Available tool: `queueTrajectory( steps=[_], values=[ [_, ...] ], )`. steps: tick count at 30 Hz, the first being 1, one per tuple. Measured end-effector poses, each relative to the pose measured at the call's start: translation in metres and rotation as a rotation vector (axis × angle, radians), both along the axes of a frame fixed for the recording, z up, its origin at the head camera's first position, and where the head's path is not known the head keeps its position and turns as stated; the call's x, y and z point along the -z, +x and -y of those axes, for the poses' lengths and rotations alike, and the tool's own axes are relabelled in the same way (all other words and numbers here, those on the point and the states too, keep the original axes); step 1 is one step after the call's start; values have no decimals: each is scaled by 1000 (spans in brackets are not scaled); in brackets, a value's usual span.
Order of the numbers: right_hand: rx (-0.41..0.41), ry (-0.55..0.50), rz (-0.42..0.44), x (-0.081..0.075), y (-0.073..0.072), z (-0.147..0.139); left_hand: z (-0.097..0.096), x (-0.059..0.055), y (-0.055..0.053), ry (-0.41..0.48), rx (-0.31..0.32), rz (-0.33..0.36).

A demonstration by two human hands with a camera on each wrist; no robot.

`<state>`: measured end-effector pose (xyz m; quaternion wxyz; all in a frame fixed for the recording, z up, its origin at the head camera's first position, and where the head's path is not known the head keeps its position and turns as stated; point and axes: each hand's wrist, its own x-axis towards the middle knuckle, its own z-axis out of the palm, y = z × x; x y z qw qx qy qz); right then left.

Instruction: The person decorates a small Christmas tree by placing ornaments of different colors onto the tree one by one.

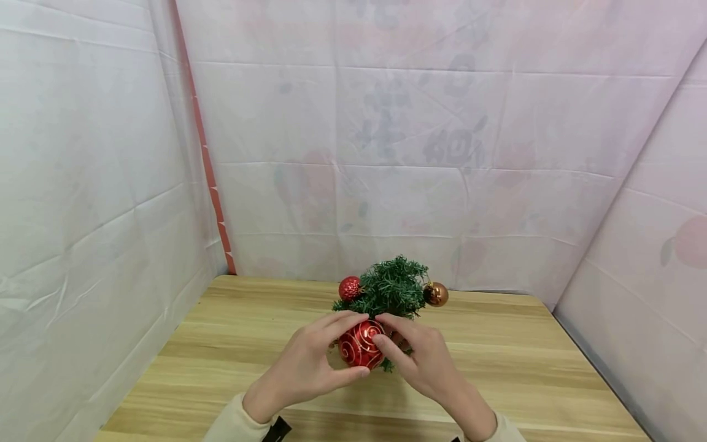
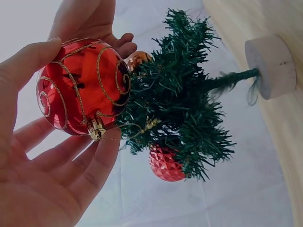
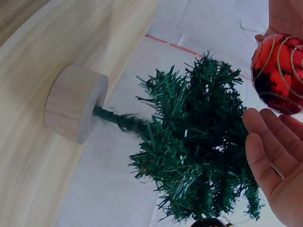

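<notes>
My left hand (image 1: 312, 353) holds a large shiny red Christmas bauble (image 1: 356, 348) with gold glitter swirls, thumb on one side and fingers on the other. A gold cap (image 2: 96, 128) and a thin string loop show on the bauble in the left wrist view. Close by, my right hand (image 1: 428, 356) has its fingers extended beside the bauble. In the right wrist view its fingertips (image 3: 253, 118) are right below the ball, next to the branches. Behind both hands stands a small green artificial Christmas tree (image 1: 394, 285), its round wooden base (image 2: 270, 66) on the table.
A smaller textured red bauble (image 1: 350, 288) hangs on the tree's left side, a shiny brown bauble (image 1: 437, 294) on its right. The wood-grain table (image 1: 232, 344) is enclosed by white printed sheeting (image 1: 386, 123) at the back and sides.
</notes>
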<state>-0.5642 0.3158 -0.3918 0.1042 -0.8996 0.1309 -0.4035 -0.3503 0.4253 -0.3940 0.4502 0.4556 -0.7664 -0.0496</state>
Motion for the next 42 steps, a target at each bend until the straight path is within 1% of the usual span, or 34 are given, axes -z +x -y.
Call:
queueTrajectory(
  steps=[3, 7, 11, 15, 19, 22, 27, 30, 34, 37, 39, 42],
  values=[
    [6, -12, -16, -1, 1, -2, 1, -2, -1, -10, -12, 14],
    [35, -32, -41, -2, 1, -4, 1, -3, -1, -27, -26, 15],
    [45, -48, -53, -3, 2, -4, 1, -3, -2, -53, -29, 29],
    [44, -57, -51, -3, 3, -4, 2, -5, -3, -63, -19, 41],
    [47, -73, -49, -4, 3, -5, 1, -8, -5, -46, -18, 48],
    [45, -85, -37, -4, 4, -6, 0, -8, -6, -36, -24, 50],
    [36, -95, -9, -4, 5, -7, 2, -8, -5, -54, -15, 48],
    [31, -71, -4, -4, 5, -6, 2, -6, -2, -39, -15, 37],
    [34, -26, 3, -4, 4, -6, 0, -2, 3, 38, -40, 18],
    [35, -12, 13, -4, 2, -6, -1, 0, 7, 82, -39, 12],
    [32, -7, 21, -4, 2, -6, -1, 1, 9, 92, -27, 7],
    [28, 9, 34, -5, 1, -6, -1, 2, 11, 85, -17, 7]
  ],
)
